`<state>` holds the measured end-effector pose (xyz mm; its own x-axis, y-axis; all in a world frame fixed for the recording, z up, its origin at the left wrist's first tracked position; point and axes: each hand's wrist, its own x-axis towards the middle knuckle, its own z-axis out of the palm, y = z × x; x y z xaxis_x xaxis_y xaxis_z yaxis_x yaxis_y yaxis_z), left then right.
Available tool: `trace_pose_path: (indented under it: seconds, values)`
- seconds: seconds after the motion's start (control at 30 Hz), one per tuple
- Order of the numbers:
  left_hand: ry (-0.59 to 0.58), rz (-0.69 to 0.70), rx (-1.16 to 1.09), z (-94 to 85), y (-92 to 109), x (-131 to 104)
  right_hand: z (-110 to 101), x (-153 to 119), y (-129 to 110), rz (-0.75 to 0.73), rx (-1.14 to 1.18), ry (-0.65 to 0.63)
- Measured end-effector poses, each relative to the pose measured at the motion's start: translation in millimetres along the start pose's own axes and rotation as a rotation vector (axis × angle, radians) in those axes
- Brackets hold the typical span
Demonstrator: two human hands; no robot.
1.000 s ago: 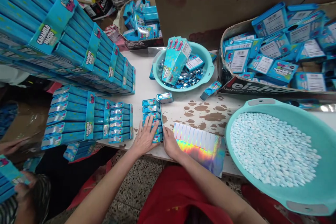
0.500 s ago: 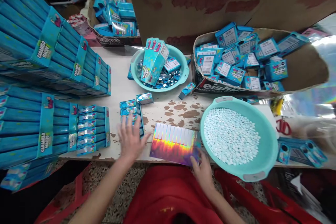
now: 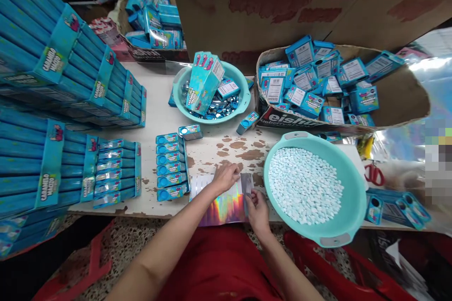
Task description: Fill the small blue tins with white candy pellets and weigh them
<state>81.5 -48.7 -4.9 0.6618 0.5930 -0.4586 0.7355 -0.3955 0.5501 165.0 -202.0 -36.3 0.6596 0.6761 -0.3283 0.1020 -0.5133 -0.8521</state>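
White table (image 3: 151, 80), paint worn in patches. Left hand (image 3: 226, 178): fingers bunched at far edge of shiny sheet (image 3: 226, 204); couldn't tell whether pinching. Right hand (image 3: 258, 211) pinched the sheet's right side, apparently for control. Sheet lay at the table's near edge, between boxes (image 3: 171, 169) left and basin (image 3: 349, 197) right, presumably for easy reach.

Your left hand (image 3: 227, 178) hides part of the holographic sheet (image 3: 224, 204). The stacked display cartons (image 3: 52, 61) run past the left edge from where you look. Cartons (image 3: 205, 84) cover some lids (image 3: 221, 110) in the small basin (image 3: 212, 120). Pixelation at far right obscures detail.
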Motion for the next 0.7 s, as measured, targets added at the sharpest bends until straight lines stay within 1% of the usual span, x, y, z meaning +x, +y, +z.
trace_pose_path:
  seconds: [0.07, 0.2, 0.23, 0.33, 0.4, 0.47, 0.57, 0.63, 0.7]
  values:
    - [-0.023, 0.004, -0.026, -1.5, -2.3, -3.0, 1.4, 2.3, -4.6, -0.004, 0.029, -0.011]
    - [0.078, 0.006, -0.052, -1.6, -0.1, -1.3, -4.4, -3.3, -16.9, -0.032, 0.062, -0.028]
    - [0.075, 0.024, -0.093, -2.8, 1.5, -0.6, -8.3, -7.3, -20.5, -0.043, 0.061, -0.038]
    - [-0.034, 0.112, -0.269, -8.7, 8.6, -3.9, -24.9, -23.2, -30.4, -0.096, 0.011, -0.051]
    - [-0.071, 0.133, -0.326, -11.7, 14.9, -12.6, -36.8, -33.5, -35.0, -0.134, -0.049, -0.044]
    - [-0.024, 0.122, -0.300, -11.9, 20.6, -25.3, -45.4, -40.7, -37.5, -0.154, -0.107, -0.038]
    - [0.071, 0.103, -0.198, -11.3, 25.6, -46.1, -48.8, -43.2, -39.6, -0.135, -0.116, -0.037]
    - [0.075, 0.054, -0.136, -15.1, 28.9, -59.0, -48.5, -41.7, -41.5, -0.114, -0.084, -0.049]
    - [0.049, 0.008, -0.086, -24.0, 35.7, -71.1, -51.6, -40.5, -44.7, -0.116, -0.097, -0.060]
